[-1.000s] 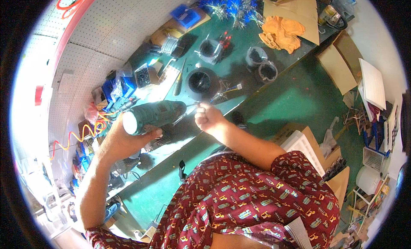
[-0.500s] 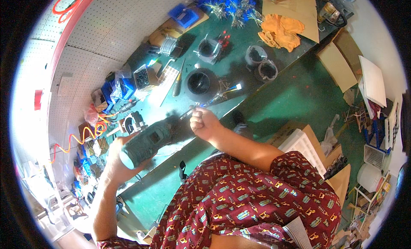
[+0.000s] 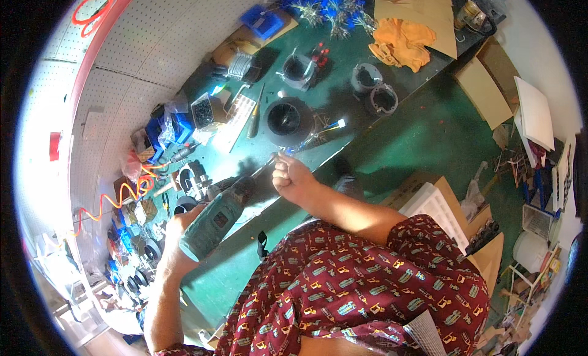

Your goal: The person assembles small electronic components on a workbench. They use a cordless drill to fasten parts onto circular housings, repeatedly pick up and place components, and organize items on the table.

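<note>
Apparently, lining up the green drill is the step in hand: the left hand wraps its fingers round it, over the table's near edge. The right hand's fingers curl closed beyond its nose, any pinched piece unclear; next likely calls for steady alignment.

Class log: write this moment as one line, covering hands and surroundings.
left hand: gripping green power tool | right hand: fingers curled near tool's front end, contents unclear | around: dark round housing, orange cloth
</note>
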The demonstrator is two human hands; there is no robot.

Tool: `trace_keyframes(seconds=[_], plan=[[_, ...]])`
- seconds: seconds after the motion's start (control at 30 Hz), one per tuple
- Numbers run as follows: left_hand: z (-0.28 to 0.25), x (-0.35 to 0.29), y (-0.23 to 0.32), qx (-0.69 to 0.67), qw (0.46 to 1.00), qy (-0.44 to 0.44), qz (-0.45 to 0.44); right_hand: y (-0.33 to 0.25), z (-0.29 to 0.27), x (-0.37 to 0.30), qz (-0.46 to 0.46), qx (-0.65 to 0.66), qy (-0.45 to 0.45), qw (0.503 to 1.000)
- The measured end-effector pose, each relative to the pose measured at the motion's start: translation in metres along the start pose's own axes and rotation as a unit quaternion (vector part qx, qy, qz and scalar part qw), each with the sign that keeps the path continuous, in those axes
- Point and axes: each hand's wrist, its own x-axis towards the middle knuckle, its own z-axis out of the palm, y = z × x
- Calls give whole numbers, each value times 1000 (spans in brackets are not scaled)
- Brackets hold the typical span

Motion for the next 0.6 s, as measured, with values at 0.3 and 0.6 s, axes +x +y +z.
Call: trace_keyframes(seconds=[0.3,0.6], plan=[[1,11,3,-31,999,-12,11,-2,-7,8,-17,-2,-9,1000],[-15,30,1,-67,997,-40,0,-12,-7,-8,-93,-182,68,977]])
